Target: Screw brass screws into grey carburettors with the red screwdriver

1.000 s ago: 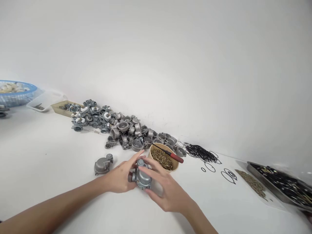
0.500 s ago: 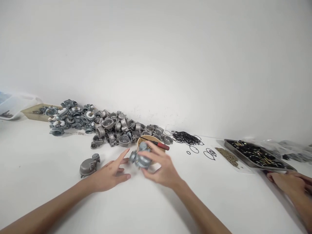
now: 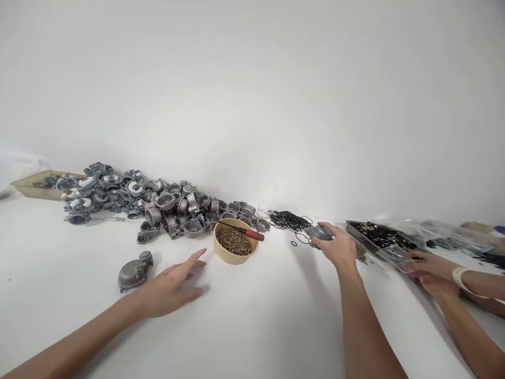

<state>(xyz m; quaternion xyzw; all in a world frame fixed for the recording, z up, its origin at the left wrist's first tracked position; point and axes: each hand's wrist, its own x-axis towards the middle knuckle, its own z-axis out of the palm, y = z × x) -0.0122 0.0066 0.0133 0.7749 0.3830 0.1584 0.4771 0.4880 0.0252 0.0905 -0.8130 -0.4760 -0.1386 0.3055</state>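
My right hand (image 3: 340, 246) is closed around a grey metal carburetor (image 3: 321, 232), held above the table by the black rubber rings (image 3: 290, 220). My left hand (image 3: 173, 284) holds nothing; its fingers are spread over the white table. Beside its wrist sits a grey metal carburetor bowl (image 3: 133, 273). Between my hands stands a tan tub (image 3: 232, 258) full of brass-coloured screws (image 3: 233, 243). A red-handled screwdriver (image 3: 252, 233) lies across the tub's rim.
Grey carburetor bowls (image 3: 165, 201) and carburetor bodies (image 3: 112, 192) are piled along the wall. A yellowish bin (image 3: 33, 190) stands far left. On the right, a co-worker's hands (image 3: 434, 271) work beside a metal tray (image 3: 357, 229) of black parts. Small brass pieces (image 3: 360, 254) lie near it.
My right hand has carried the carburetor rightward, from over the tub to the rubber rings. My left hand stays low and open. The co-worker's hands have come further into view.
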